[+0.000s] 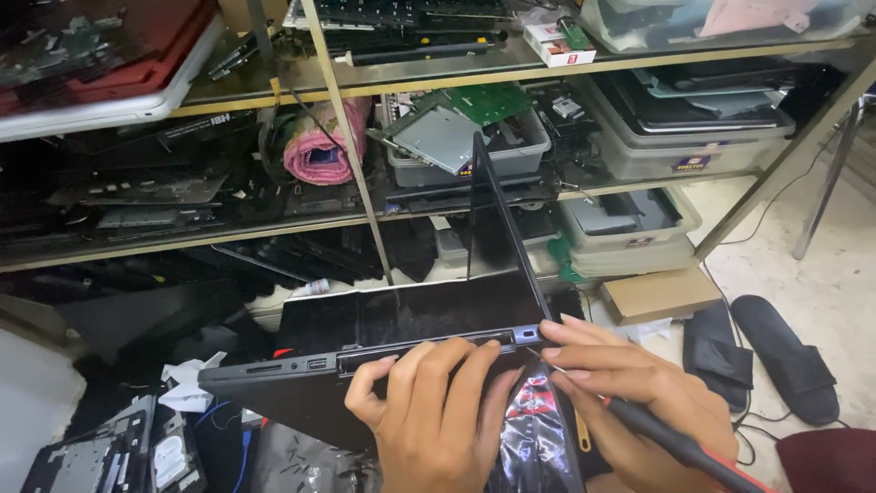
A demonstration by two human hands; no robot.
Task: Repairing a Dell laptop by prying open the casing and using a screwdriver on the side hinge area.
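Below the cluttered shelves, you hold a dark laptop on edge, its side with the ports turned up toward you. Your left hand is clamped over that edge, fingers curled onto the top face and thumb underneath. Your right hand grips a black screwdriver with a red band like a pen, fingertips resting on the laptop's corner beside the hinge. Keep the left grip firm so the body does not rock, and, as I judge it, bring the tool tip in slowly and square to the edge; the tip itself is hidden behind your fingers. The laptop's long axis runs left to right, rising slightly toward the right, and its lid stands open, pointing up and away toward the shelves.
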